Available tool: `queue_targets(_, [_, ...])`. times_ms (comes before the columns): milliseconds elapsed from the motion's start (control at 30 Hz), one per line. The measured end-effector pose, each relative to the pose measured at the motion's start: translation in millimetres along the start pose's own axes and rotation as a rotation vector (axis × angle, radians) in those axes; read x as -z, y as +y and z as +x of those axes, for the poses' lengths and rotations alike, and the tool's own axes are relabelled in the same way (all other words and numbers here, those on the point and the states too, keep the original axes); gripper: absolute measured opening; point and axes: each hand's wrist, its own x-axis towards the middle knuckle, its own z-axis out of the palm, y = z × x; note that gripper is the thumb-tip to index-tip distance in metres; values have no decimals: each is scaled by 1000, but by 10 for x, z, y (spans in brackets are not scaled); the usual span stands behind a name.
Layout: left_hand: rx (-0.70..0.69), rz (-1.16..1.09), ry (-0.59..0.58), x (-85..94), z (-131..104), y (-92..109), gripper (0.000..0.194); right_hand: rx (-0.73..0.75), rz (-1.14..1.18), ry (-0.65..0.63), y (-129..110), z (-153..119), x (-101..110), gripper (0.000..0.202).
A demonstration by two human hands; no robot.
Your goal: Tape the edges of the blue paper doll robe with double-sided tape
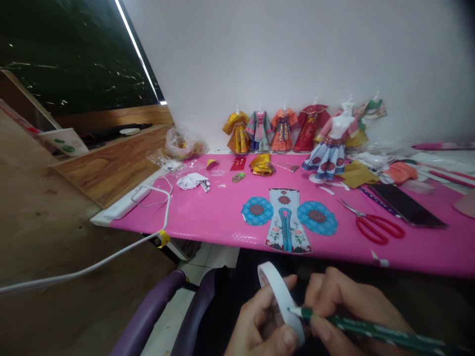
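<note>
Risking a dropped white tape roll (pixel 279 287), pinched in mid-air between thumb and fingers of left hand (pixel 255 321), if loosely squeezed; risking a skid of the green pen (pixel 371 330), clasped in right hand (pixel 352 299) with tip against the curved band, if pressed hard. Facing a pale wall (pixel 297 49), then a pink-covered table (pixel 218 212) bearing costumed mini mannequins (pixel 284 136), red-handled scissors (pixel 359 213) and a white scrap (pixel 383 262).

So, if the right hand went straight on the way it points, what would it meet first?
Probably the white tape roll in the left hand; its green pen or pencil seems to touch it, though depth is unclear.
</note>
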Motion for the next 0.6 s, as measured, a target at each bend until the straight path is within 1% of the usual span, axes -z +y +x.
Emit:
queue_targets(67, [-33, -25, 34, 3, 5, -87, 67, -2, -1, 13, 0, 6, -6, 16])
queue_targets(133, [-74, -60, 67, -3, 16, -165, 67, -3, 7, -23, 10, 5, 2, 16])
queue_targets(233, [-97, -87, 60, -26, 36, -211, 67, -14, 25, -55, 25, -8, 30, 17])
queue_targets(367, [-78, -95, 19, -55, 40, -131, 69, 1, 74, -66, 29, -15, 43, 15])
queue_targets(500, [-36, -41, -1, -41, 11, 4, 63, 4, 44, -41, 31, 4, 14, 16])
queue_targets(600, [-3, 0, -34, -16, -7, 62, 61, -6, 22, -40, 26, 7, 2, 18])
